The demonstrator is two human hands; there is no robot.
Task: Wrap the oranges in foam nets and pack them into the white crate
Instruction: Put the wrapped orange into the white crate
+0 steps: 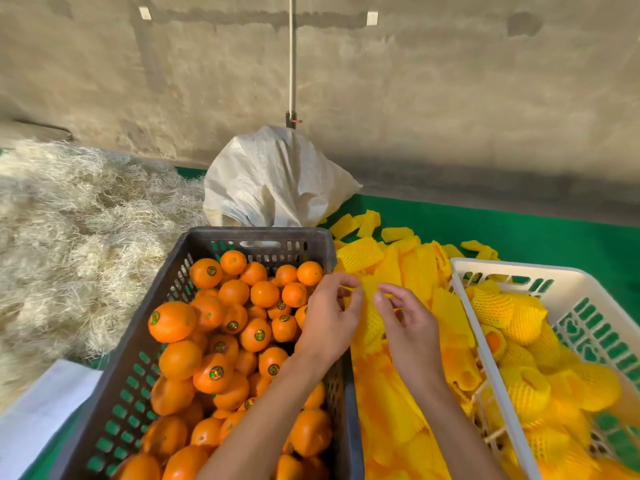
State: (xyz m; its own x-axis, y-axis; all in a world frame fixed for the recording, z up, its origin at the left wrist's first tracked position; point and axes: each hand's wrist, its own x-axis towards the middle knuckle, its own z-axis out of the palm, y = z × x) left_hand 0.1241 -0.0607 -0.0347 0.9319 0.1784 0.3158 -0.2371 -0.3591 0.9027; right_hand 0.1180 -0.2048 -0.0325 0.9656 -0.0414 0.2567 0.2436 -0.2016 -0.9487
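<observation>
Head view, the only view: a dark grey crate (pixel 242 237) filled with loose oranges (pixel 221 327), many bearing small round stickers, serves as the landmark at lower centre. Directly right of the dark grey crate lies a loose heap of flat yellow foam nets (pixel 391 403), spread along its right wall and onward over the green surface (pixel 519 230). Right of that heap stands the white crate (pixel 491 344), holding oranges already sleeved in yellow netting (pixel 526 393); one orange shows through an open net end near its left wall. Above the right rim of the dark grey crate, both hands meet on a single foam net (pixel 372 317): the left hand (pixel 329 320) pinches the net's upper edge between thumb and fingertips, and the right hand (pixel 412 323) pinches the same edge just beside it, its other fingers loosely curled. The net hangs between the two hands; whether its mouth is opened cannot be judged, since the hands cover it. Behind the dark grey crate sits a crumpled white woven sack (pixel 273 181), and to the crate's left lies a mass of pale straw-like fibre (pixel 79 230).
</observation>
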